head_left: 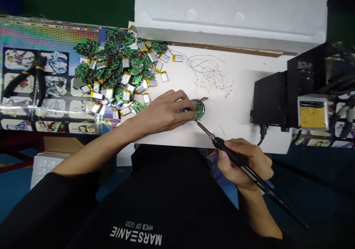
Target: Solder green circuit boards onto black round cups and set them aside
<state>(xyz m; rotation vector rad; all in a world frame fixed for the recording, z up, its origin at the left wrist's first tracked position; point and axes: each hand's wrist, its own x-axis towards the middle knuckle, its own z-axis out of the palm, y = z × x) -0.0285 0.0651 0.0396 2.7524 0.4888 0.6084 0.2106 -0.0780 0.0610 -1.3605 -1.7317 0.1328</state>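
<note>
My right hand (245,160) grips a black soldering iron (235,159) by its handle. The iron's metal tip reaches the near edge of a round green circuit board (199,110); whether it touches cannot be made out. My left hand (173,110) is closed over the left side of this board, fingertips at its edge, steadying it on the white work surface (177,135). Part of the board is hidden under the fingers. A small battery end (204,98) with yellow tape shows at the board's far edge.
Left of my hand lies a heap of green circuit boards (111,62) with silver batteries. Thin wire (206,66) coils beyond the board, among small crumbs. At right stand a black box (271,97) and a yellow sponge (313,116); pliers (40,79) lie far left, white foam (230,5) behind.
</note>
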